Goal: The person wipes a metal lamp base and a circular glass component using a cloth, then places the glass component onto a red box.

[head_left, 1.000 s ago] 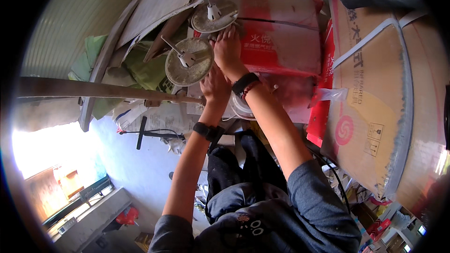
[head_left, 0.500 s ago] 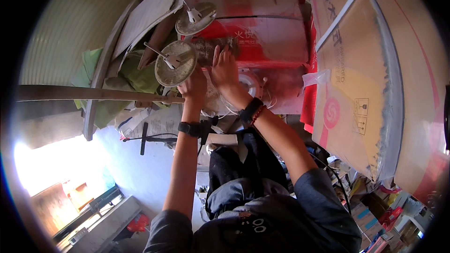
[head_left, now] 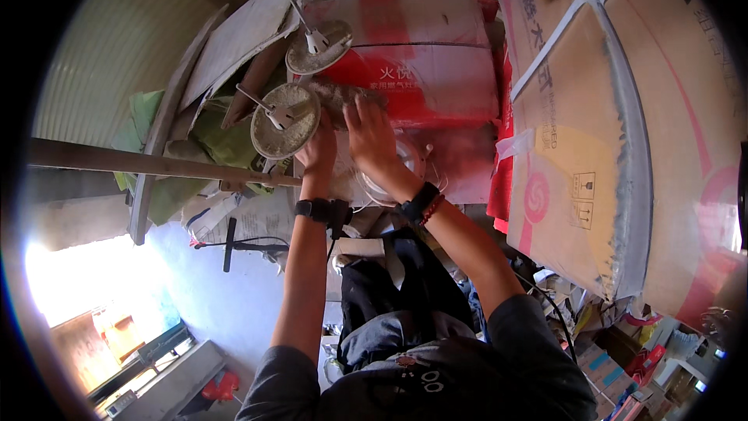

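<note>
Two dusty round discs, a nearer one (head_left: pixel 294 137) and a farther one (head_left: pixel 335 47), each carry a white centre piece with a thin rod sticking out. My left hand (head_left: pixel 318 148) is at the right edge of the nearer disc, its fingers largely hidden behind it. Beside it, my right hand (head_left: pixel 372 136) reaches forward with fingers stretched out over a dusty grey-brown piece (head_left: pixel 336 95) between the discs and the red box. Below the right hand lies a round white part (head_left: pixel 407 154) with thin pale wires, partly covered by the wrist.
A red and white carton (head_left: pixel 444 82) stands ahead. Large brown strapped cartons (head_left: pixel 580 156) rise on the right. A wooden bar (head_left: pixel 164 165) crosses from the left, near a leaning board (head_left: pixel 241 27) and green cloth or bags (head_left: pixel 222 140). Cluttered goods fill the lower right.
The view has shifted slightly, so the discs and cartons appear lower and farther left. My right hand's fingers are closer together than before. My left hand stays by the nearer disc.
</note>
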`<state>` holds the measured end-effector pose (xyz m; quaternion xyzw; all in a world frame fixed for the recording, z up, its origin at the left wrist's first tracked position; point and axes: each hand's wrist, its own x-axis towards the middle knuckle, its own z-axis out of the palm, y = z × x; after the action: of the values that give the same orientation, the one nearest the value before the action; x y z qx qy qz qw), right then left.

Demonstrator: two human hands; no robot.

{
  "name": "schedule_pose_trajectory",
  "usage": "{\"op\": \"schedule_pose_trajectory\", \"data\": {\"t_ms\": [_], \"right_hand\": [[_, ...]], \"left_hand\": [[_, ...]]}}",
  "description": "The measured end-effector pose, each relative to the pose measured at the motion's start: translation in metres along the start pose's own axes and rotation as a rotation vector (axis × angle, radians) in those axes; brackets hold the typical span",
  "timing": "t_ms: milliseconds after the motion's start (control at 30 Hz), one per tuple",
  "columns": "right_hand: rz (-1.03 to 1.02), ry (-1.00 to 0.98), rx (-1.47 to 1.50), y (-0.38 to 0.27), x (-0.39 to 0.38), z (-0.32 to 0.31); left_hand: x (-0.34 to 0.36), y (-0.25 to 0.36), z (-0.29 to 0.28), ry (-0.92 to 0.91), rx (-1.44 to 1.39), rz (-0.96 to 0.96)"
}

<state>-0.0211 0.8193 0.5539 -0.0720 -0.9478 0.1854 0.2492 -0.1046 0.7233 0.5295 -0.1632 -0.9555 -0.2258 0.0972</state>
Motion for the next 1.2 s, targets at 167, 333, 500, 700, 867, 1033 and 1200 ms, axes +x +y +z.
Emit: {"op": "schedule_pose_trajectory", "data": {"t_ms": [167,333,500,700,867,1033,1200], "right_hand": [[-0.158,0.047,0.06,0.009,0.001,0.022],[-0.081,0.048,0.078,0.014,0.001,0.024],[-0.033,0.028,0.003,0.013,0.0,0.013],[0.027,0.034,-0.085,0.016,0.002,0.015],[0.078,0.076,-0.145,0.024,0.004,0.019],[0.093,0.088,-0.185,0.035,0.003,0.015],[0.156,0.104,-0.199,0.037,-0.003,0.011]], "left_hand": [[0.004,-0.003,0.009,0.032,-0.327,0.115],[0.004,0.033,-0.021,-0.068,-0.515,0.054],[0.02,0.014,0.011,-0.05,-0.397,0.177],[0.044,0.027,0.028,-0.056,-0.494,0.197],[0.052,0.031,0.039,-0.034,-0.22,0.322],[0.051,0.05,0.044,0.009,-0.042,0.272],[0.049,0.059,0.055,-0.061,0.091,0.256]]}}
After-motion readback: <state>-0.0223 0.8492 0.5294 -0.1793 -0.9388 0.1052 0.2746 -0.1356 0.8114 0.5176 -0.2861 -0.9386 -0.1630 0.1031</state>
